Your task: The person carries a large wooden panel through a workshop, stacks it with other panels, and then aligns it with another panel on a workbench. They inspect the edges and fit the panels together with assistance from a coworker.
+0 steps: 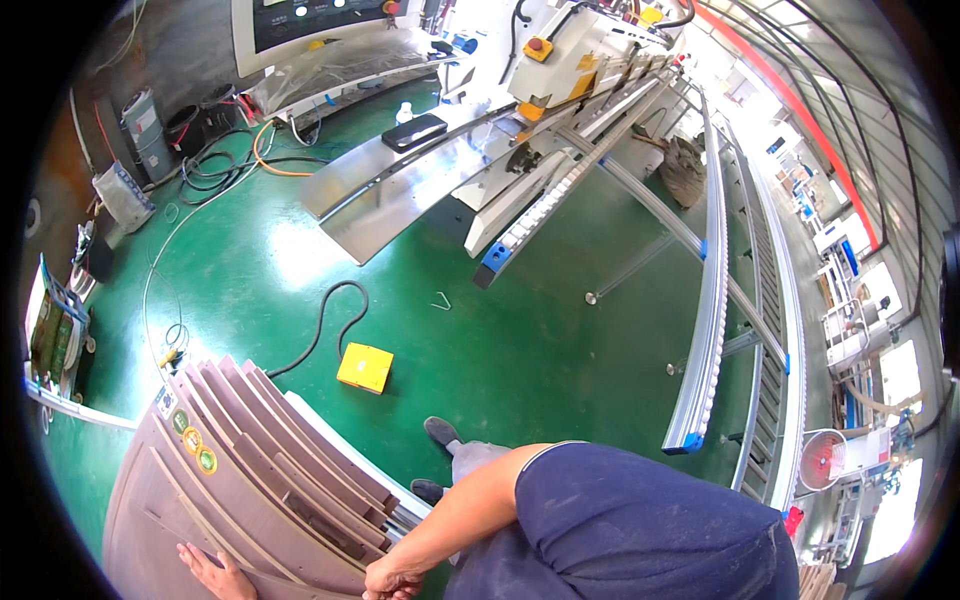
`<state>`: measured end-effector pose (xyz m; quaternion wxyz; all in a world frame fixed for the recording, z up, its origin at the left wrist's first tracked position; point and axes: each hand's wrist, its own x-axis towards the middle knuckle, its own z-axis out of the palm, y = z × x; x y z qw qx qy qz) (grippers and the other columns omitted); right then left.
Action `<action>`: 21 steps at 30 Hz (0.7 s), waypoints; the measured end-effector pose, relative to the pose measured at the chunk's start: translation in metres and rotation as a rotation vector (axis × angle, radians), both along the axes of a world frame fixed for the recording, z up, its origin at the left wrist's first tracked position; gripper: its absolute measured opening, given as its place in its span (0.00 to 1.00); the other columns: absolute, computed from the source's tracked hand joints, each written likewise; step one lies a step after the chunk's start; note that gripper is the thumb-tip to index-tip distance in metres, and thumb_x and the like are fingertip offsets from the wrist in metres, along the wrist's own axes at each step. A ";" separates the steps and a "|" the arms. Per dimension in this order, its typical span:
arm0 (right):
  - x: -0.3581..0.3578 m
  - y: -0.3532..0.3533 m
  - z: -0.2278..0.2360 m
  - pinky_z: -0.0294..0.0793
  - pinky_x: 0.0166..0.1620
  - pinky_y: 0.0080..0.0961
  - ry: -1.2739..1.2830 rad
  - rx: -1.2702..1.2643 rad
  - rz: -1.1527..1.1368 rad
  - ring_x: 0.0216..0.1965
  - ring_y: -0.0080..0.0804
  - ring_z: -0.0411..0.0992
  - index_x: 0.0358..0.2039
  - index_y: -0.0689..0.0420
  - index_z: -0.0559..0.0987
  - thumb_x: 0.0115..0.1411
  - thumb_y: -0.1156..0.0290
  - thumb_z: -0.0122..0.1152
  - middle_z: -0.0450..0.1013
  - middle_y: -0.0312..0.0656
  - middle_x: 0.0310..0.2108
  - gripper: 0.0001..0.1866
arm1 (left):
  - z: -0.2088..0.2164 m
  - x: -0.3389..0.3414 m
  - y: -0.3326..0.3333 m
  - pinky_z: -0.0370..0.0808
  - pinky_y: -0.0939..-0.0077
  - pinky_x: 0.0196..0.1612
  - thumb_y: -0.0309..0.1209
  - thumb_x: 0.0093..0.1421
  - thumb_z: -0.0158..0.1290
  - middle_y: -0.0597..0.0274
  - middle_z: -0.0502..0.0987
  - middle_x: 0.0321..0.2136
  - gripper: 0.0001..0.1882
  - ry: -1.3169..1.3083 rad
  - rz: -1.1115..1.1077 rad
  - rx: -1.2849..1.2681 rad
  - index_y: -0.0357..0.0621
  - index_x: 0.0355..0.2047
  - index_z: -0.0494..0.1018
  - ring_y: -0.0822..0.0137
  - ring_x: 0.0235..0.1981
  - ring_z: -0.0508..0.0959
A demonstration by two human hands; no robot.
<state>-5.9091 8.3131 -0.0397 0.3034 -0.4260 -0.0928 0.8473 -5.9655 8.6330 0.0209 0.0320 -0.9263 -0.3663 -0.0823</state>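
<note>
Steadying the front brown board (140,500) on its pile (265,420) seems the job. The left fingers (194,563) lie open on it; the right fingers (378,578) curl at its edge, can't tell if gripping. Next needs tight holding.

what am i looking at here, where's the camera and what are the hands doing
There's no robot: a person works bare-handed. The only picture comes from a wide camera worn on the head, looking down, so straight edges bend near its rim. The left hand rests on overlapping brown panels; the right hand is curled at their edge, though its exact grip is hard to tell. A yellow box sits on the green floor. Beyond is a machine, with a flat black case on a metal table.
</note>
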 end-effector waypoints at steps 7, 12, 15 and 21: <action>0.017 -0.027 0.076 0.47 0.15 0.23 -0.004 -0.217 0.027 0.09 0.16 0.51 0.21 0.49 0.70 0.64 0.47 0.55 0.57 0.25 0.11 0.22 | 0.023 -0.004 -0.025 0.47 0.60 0.71 0.25 0.55 0.47 0.44 0.57 0.66 0.32 -0.145 -0.043 -0.061 0.26 0.61 0.60 0.49 0.70 0.51; 0.009 -0.041 0.062 0.42 0.15 0.17 0.293 -0.295 -0.202 0.11 0.13 0.49 0.20 0.46 0.69 0.59 0.43 0.62 0.58 0.24 0.13 0.23 | 0.043 0.005 -0.051 0.48 0.59 0.70 0.29 0.53 0.50 0.45 0.58 0.66 0.32 -0.154 0.015 -0.146 0.26 0.58 0.64 0.50 0.69 0.53; 0.007 -0.043 0.064 0.43 0.15 0.16 0.298 -0.276 -0.190 0.11 0.14 0.49 0.19 0.46 0.68 0.61 0.48 0.63 0.58 0.25 0.13 0.22 | 0.050 -0.003 -0.063 0.47 0.58 0.70 0.37 0.60 0.47 0.45 0.56 0.67 0.31 -0.181 0.156 -0.180 0.29 0.59 0.64 0.48 0.69 0.52; 0.014 -0.048 0.064 0.47 0.15 0.19 0.550 -0.352 -0.383 0.10 0.18 0.52 0.20 0.50 0.69 0.67 0.58 0.55 0.60 0.29 0.12 0.19 | 0.038 -0.032 -0.168 0.37 0.45 0.70 0.48 0.65 0.43 0.47 0.47 0.70 0.36 0.034 0.636 -0.078 0.33 0.64 0.58 0.45 0.71 0.43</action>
